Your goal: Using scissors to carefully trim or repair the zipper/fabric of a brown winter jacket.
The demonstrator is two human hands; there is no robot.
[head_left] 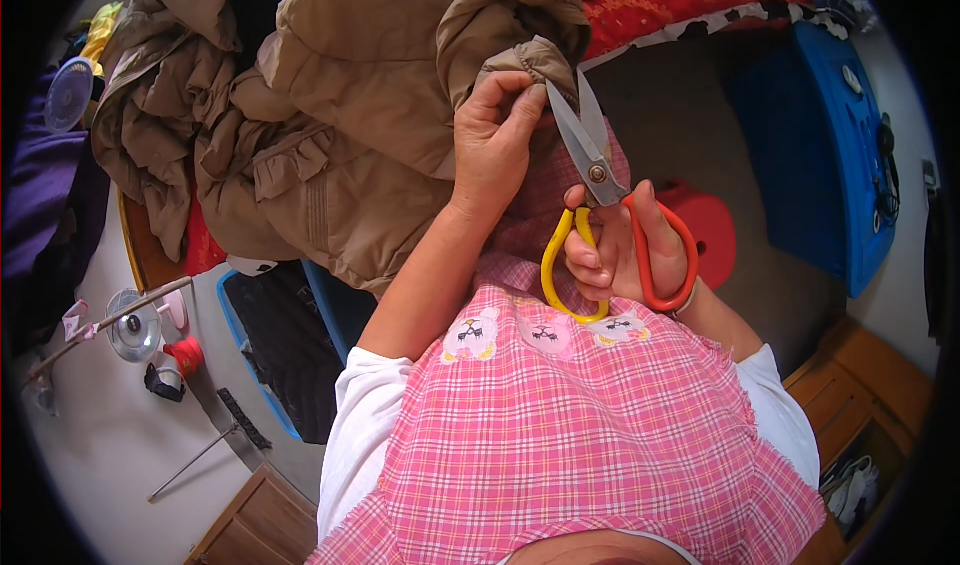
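A brown padded jacket [350,85] lies bunched in front of me, spread over much of the upper left. My left hand [492,145] pinches a gathered edge of it, which looks like a sleeve cuff [532,62]. In my right hand [620,250] is a pair of scissors [597,173] with one yellow and one red handle, my fingers through the loops. The blades are parted and point up toward the pinched edge, their tips close to my left fingertips. Whether they touch the fabric I cannot tell.
Red cloth [690,5] lies at the far right, and a blue plastic container [820,155] stands below it. Near my right forearm is a red rounded object [705,230]. A blue-rimmed bin [240,315] with dark cloth sits at left, near a floor fan [135,325].
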